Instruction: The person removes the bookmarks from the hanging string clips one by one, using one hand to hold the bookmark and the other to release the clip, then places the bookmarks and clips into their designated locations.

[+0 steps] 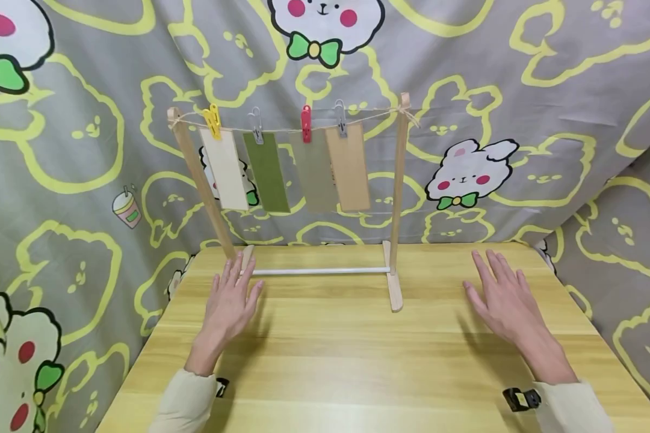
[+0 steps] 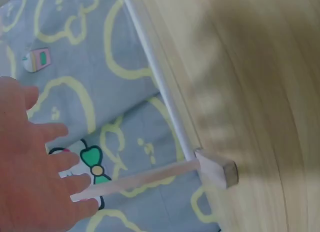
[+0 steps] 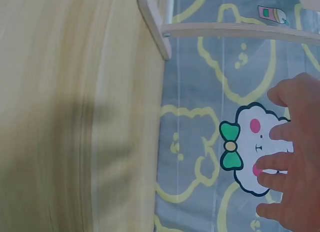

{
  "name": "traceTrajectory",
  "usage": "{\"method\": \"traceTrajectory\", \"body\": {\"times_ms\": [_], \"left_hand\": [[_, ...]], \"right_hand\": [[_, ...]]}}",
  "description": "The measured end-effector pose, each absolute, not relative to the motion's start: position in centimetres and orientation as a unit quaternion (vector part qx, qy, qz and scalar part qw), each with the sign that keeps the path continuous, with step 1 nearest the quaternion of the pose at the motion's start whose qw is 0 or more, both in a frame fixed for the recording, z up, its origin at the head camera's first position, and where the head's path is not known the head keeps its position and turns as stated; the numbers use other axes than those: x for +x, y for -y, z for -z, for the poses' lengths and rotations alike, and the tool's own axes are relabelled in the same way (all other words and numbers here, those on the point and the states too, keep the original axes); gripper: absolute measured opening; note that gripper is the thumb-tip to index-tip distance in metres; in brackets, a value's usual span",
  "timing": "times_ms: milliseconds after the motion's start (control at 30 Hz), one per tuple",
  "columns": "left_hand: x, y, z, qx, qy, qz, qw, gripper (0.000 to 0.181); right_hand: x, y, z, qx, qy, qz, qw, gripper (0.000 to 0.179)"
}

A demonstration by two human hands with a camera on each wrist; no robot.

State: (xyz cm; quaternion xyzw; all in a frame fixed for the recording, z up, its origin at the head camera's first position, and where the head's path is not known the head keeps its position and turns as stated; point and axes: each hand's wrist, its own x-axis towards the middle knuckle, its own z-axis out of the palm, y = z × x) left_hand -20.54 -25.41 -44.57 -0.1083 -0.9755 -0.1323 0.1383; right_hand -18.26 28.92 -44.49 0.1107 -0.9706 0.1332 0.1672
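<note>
My left hand (image 1: 230, 304), fingers straight and spread, hovers by the left foot of a wooden stand and holds nothing. My right hand (image 1: 506, 300) is over the table's right side, fingers extended and apart from any object. A string (image 1: 281, 130) runs between the left post (image 1: 203, 183) and right post (image 1: 399, 186). From it hang a cream strip (image 1: 225, 174) under a yellow clothespin (image 1: 212, 122), a dark green strip (image 1: 267, 174) under a grey one, a grey-green strip (image 1: 312, 174) under a red clothespin (image 1: 306, 124), and a tan strip (image 1: 349, 171) under another grey one.
A white rod (image 1: 319, 271) joins the stand's feet low down, close to the table's back edge. The wood-grain table (image 1: 325, 349) spreads in front of it. Patterned grey cloth (image 1: 466, 108) hangs behind and at the sides. Black straps (image 1: 522, 399) show at the wrists.
</note>
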Motion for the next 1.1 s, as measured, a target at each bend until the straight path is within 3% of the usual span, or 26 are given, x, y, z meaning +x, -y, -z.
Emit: {"method": "traceTrajectory", "body": {"times_ms": [167, 400, 733, 900, 1100], "left_hand": [[-20.2, 24.0, 43.8, -0.122, 0.966, 0.169, 0.154, 0.065], [-19.9, 21.7, 42.9, -0.136, 0.946, 0.214, 0.203, 0.059], [-19.7, 19.2, 42.5, -0.153, 0.898, 0.301, 0.282, 0.048], [-19.9, 18.2, 42.3, -0.167, 0.864, 0.354, 0.317, 0.041], [-20.3, 16.8, 41.5, -0.185, 0.826, 0.421, 0.325, 0.036]], "right_hand": [[-18.2, -28.7, 43.8, 0.117, 0.966, -0.145, 0.181, 0.07], [-18.7, -27.9, 42.6, 0.166, 0.933, -0.187, 0.257, 0.067], [-18.2, -26.5, 41.4, 0.153, 0.913, -0.262, 0.273, 0.064], [-18.2, -25.8, 40.9, 0.171, 0.89, -0.277, 0.32, 0.062], [-19.0, -24.6, 39.3, 0.21, 0.851, -0.298, 0.377, 0.06]]}}
